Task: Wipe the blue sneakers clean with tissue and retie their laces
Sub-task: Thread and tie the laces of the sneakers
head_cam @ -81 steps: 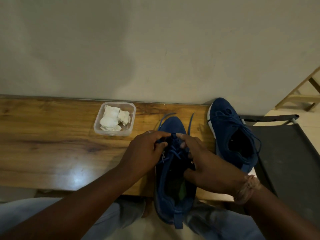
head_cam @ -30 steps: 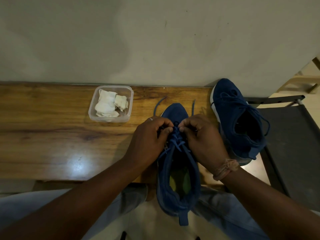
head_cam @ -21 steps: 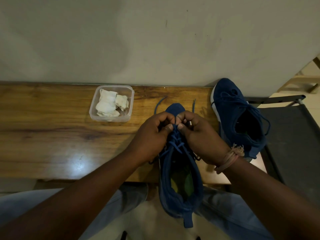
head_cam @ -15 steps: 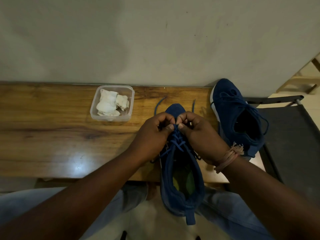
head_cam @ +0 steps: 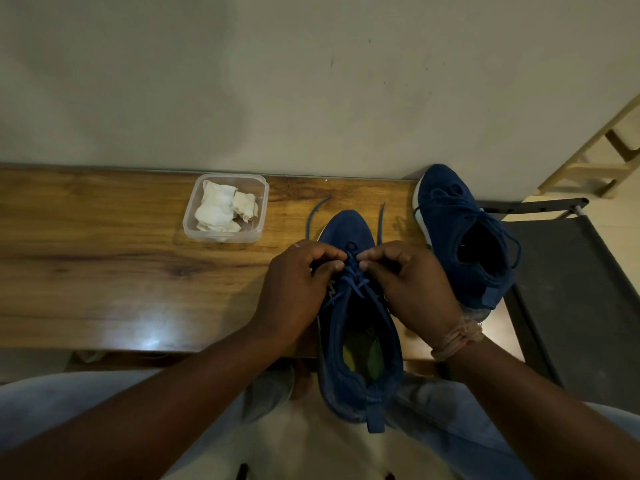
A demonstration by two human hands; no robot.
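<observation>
A plain pale wall (head_cam: 311,81) backs a wooden counter (head_cam: 104,271) under dim light, with a bright glare spot near its front edge. Near the wall sits a clear plastic tub (head_cam: 225,206) holding crumpled tissue (head_cam: 221,211). One blue sneaker (head_cam: 358,323) lies toe toward the wall, its heel hanging off the counter's edge over the person's lap. The left hand (head_cam: 294,292) and the right hand (head_cam: 412,289) are curled over its upper eyelets, each pinching the lace (head_cam: 353,271) between thumb and forefinger, fingertips almost meeting. Two loose lace ends (head_cam: 313,216) trail on the wood past the toe. The second sneaker (head_cam: 464,237) rests tilted at the counter's right end, partly over a dark chair (head_cam: 588,306), its own lace looping slack.

From here the risk seems to be uneven pull: if one hand tugs harder, the lace could slide through and leave one end too short to tie. The overhanging heel could also tip the sneaker into the lap, and the second sneaker looks poorly supported.

A small pale mark shows on the near sneaker's side by the left thumb, possibly a logo, but it is too dim to read. No other writing is visible.
</observation>
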